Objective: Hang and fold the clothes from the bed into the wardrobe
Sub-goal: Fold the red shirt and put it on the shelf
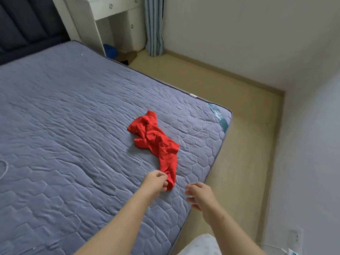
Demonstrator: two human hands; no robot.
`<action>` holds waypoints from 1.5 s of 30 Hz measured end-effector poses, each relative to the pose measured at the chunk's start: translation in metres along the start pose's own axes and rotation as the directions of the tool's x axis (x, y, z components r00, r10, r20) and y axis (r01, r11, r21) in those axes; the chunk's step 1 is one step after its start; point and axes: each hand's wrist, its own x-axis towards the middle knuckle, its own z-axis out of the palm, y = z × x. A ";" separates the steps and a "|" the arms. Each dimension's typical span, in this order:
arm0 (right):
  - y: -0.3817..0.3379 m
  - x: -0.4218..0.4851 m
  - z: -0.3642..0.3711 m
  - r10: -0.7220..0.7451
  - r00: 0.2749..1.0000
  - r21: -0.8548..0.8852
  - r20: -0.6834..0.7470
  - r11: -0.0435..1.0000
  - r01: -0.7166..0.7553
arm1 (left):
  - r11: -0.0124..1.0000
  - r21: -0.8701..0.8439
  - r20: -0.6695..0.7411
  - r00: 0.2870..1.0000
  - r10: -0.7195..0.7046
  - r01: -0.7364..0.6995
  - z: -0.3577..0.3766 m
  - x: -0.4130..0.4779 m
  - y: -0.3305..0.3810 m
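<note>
A crumpled red garment (154, 139) lies on the grey quilted bed (64, 116), near the bed's right corner. My left hand (155, 182) pinches the garment's near end between fingers and thumb. My right hand (197, 195) hovers just to the right of it over the mattress edge, fingers loosely spread and holding nothing. The wardrobe is not in view.
A dark padded headboard (24, 24) stands at the back left. A white desk with drawers (110, 13) and a blue striped curtain (153, 26) stand beyond the bed. Beige floor (239, 135) runs along the bed's right side to the walls. A white cord (4, 169) lies at the left edge.
</note>
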 end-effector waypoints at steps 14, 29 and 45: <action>-0.119 0.220 -0.011 0.205 0.934 -0.455 0.293 0.889 -0.053 | 0.888 -0.368 -0.323 0.858 -0.399 0.275 0.013 0.165 0.038; -0.064 0.389 0.033 0.443 0.850 -0.841 0.284 0.541 -0.001 | 0.649 -0.625 -0.251 0.676 -0.693 0.434 0.069 0.284 -0.045; -0.010 0.454 0.075 0.535 0.824 -0.361 0.189 0.818 -0.448 | 0.929 0.139 -0.290 0.911 -0.292 0.342 0.096 0.349 -0.107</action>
